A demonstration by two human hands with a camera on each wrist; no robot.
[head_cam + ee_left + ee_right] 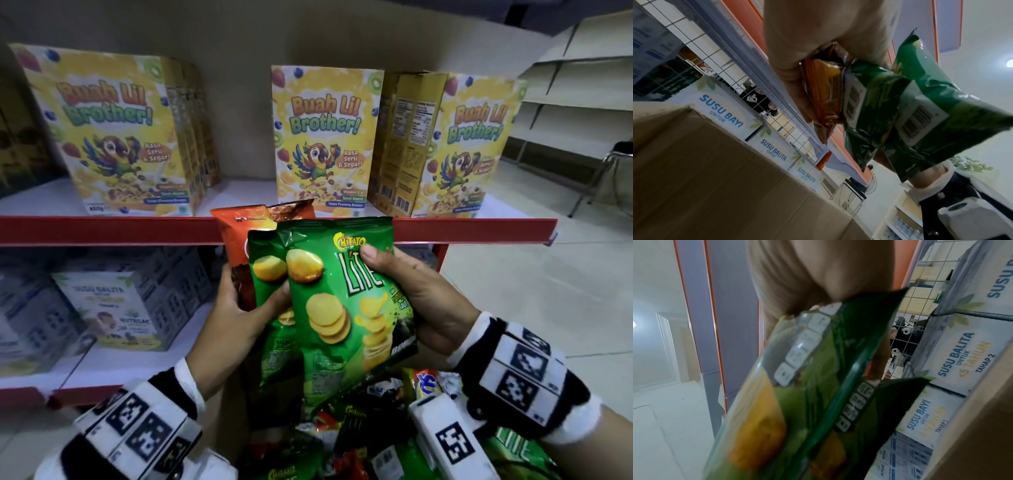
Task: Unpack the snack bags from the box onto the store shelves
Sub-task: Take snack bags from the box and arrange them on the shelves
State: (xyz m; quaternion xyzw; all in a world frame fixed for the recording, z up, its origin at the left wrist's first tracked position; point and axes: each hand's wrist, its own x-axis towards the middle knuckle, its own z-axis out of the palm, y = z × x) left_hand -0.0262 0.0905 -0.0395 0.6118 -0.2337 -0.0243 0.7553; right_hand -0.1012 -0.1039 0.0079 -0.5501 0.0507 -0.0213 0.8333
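We grip a glossy green foil crisp bag [346, 291] in our right hand [424, 294]; our left hand [239, 308] clutches three more. Next, likely the red-edged white shelf [239, 195].

Yellow cereal boxes [323, 137] above pale milk cartons [113, 308]

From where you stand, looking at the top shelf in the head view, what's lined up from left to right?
Left cereal box stack → a bare stretch of shelf → middle cereal box → a box turned side-on → right cereal box.
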